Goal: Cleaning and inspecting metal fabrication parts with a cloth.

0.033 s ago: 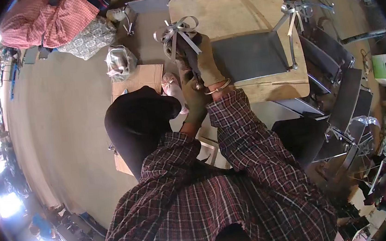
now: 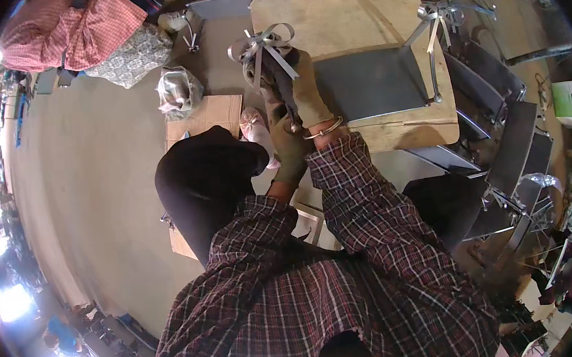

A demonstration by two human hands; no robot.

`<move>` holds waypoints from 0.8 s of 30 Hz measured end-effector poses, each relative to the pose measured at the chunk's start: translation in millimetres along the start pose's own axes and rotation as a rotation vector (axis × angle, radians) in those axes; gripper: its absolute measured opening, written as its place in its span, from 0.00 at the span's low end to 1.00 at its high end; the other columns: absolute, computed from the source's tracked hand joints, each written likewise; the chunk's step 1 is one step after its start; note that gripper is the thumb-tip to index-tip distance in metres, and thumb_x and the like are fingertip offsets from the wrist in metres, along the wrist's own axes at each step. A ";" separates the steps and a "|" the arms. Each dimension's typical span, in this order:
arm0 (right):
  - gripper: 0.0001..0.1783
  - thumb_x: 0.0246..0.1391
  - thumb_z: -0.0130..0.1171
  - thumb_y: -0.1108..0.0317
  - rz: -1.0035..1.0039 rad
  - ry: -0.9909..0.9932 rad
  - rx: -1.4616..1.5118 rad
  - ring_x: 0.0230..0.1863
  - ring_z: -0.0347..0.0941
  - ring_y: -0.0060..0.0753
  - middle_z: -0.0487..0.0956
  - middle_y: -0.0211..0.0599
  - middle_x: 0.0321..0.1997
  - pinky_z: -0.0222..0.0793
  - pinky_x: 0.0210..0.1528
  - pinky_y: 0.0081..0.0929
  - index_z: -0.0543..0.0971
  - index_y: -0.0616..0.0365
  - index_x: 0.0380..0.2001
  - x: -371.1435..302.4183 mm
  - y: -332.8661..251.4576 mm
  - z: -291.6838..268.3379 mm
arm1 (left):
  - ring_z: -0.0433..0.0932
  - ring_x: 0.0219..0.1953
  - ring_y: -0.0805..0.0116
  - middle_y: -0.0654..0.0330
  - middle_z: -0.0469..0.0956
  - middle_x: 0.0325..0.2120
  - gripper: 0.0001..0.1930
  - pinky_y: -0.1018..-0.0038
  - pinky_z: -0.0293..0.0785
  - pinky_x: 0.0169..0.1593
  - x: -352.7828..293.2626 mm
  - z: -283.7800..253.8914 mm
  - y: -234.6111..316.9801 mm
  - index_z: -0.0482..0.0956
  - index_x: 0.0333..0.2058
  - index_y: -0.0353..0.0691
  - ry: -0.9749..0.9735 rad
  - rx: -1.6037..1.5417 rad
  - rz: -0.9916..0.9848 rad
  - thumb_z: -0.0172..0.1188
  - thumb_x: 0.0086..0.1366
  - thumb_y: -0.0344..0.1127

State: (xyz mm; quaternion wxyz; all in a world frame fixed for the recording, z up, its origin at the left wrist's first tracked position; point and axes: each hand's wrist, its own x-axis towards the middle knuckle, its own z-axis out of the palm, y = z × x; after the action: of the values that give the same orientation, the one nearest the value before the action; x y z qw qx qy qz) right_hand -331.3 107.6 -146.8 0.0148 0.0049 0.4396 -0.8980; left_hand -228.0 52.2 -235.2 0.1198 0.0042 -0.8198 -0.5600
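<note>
A flat dark grey panel [image 2: 370, 84] with shiny metal end frames lies on a wooden tabletop [image 2: 339, 18]. Curled silver strips like a bow top the left end frame [image 2: 265, 44]; the right end frame [image 2: 433, 23] carries a similar one. My left hand [image 2: 288, 144], in an olive glove, is closed round the lower part of the left end frame. Just beside it, my gloved right hand [image 2: 309, 94] closes round the same frame higher up. Between them runs a dark strip [image 2: 281, 86], whose kind I cannot make out. My fingertips are largely hidden.
Several similar dark panels with metal frames [image 2: 509, 140] are stacked at the right. Left of the tabletop, a clear plastic bag [image 2: 179, 91] stands by a cardboard sheet [image 2: 214, 113] on the floor. A person in a pink checked top [image 2: 79, 30] is at the far left.
</note>
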 end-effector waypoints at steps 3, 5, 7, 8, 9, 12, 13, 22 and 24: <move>0.11 0.56 0.57 0.67 0.070 -0.023 -0.098 0.27 0.74 0.20 0.79 0.30 0.30 0.71 0.27 0.18 0.80 0.64 0.37 8.2 2.6 -9.5 | 0.75 0.34 0.60 0.54 0.78 0.28 0.09 0.68 0.70 0.38 -1.6 5.2 7.6 0.80 0.32 0.34 0.054 0.113 0.058 0.55 0.53 0.29; 0.12 0.57 0.55 0.66 0.022 -0.013 0.006 0.31 0.75 0.21 0.79 0.31 0.33 0.72 0.30 0.20 0.79 0.63 0.39 2.9 18.4 -14.7 | 0.75 0.33 0.60 0.54 0.78 0.28 0.09 0.67 0.70 0.37 0.1 2.7 9.8 0.80 0.32 0.34 0.073 0.070 -0.011 0.54 0.54 0.29; 0.13 0.59 0.53 0.64 -0.033 -0.003 0.097 0.35 0.75 0.22 0.79 0.31 0.36 0.73 0.34 0.22 0.79 0.63 0.40 -0.1 20.3 -19.0 | 0.74 0.33 0.59 0.54 0.78 0.28 0.08 0.67 0.69 0.36 2.4 5.4 8.8 0.80 0.30 0.35 0.108 -0.037 -0.024 0.55 0.53 0.29; 0.15 0.59 0.52 0.64 0.034 -0.017 0.187 0.39 0.74 0.24 0.78 0.31 0.39 0.72 0.39 0.24 0.77 0.62 0.43 -0.7 19.4 -23.0 | 0.74 0.33 0.59 0.54 0.78 0.28 0.08 0.67 0.69 0.36 1.2 6.3 8.9 0.80 0.30 0.35 0.108 -0.040 -0.023 0.55 0.53 0.29; 0.16 0.60 0.51 0.63 0.105 -0.030 0.282 0.43 0.74 0.25 0.78 0.31 0.41 0.71 0.45 0.27 0.76 0.62 0.47 -4.1 16.2 -22.5 | 0.75 0.34 0.59 0.53 0.78 0.28 0.08 0.67 0.69 0.37 -1.3 3.8 12.4 0.80 0.30 0.35 0.065 -0.008 -0.134 0.56 0.52 0.29; 0.19 0.65 0.45 0.62 -0.155 -0.103 -0.459 0.44 0.72 0.22 0.76 0.33 0.46 0.70 0.44 0.19 0.70 0.61 0.53 -22.6 0.1 -21.1 | 0.76 0.35 0.58 0.53 0.79 0.28 0.09 0.67 0.70 0.39 -3.1 -0.5 10.1 0.81 0.31 0.36 0.011 -0.012 -0.316 0.57 0.50 0.30; 0.19 0.65 0.45 0.62 -0.159 -0.102 -0.462 0.44 0.72 0.22 0.76 0.33 0.46 0.70 0.44 0.19 0.70 0.61 0.53 -19.9 2.5 -35.9 | 0.77 0.34 0.57 0.53 0.79 0.28 0.09 0.66 0.70 0.41 -2.0 2.0 11.2 0.81 0.31 0.36 -0.010 -0.058 -0.386 0.58 0.50 0.30; 0.14 0.61 0.47 0.67 -0.044 -0.306 -0.597 0.32 0.74 0.23 0.79 0.30 0.36 0.71 0.32 0.26 0.77 0.64 0.42 -0.4 -42.4 -24.0 | 0.75 0.37 0.52 0.55 0.79 0.28 0.07 0.62 0.68 0.47 5.4 1.1 16.5 0.80 0.27 0.37 0.073 0.192 0.072 0.55 0.53 0.31; 0.13 0.58 0.49 0.68 -0.299 -0.203 -0.894 0.31 0.75 0.29 0.80 0.38 0.32 0.71 0.33 0.29 0.77 0.63 0.41 0.2 -28.0 -27.7 | 0.75 0.37 0.52 0.54 0.78 0.27 0.06 0.62 0.67 0.47 6.1 1.8 27.1 0.80 0.26 0.37 0.055 0.210 0.084 0.56 0.52 0.31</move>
State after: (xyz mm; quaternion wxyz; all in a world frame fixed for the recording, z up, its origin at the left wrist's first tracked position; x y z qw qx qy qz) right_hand -332.5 146.6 -141.7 -0.0711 -0.1530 0.7748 -0.6093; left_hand -230.9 63.1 -209.7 0.1646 -0.0021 -0.8699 -0.4650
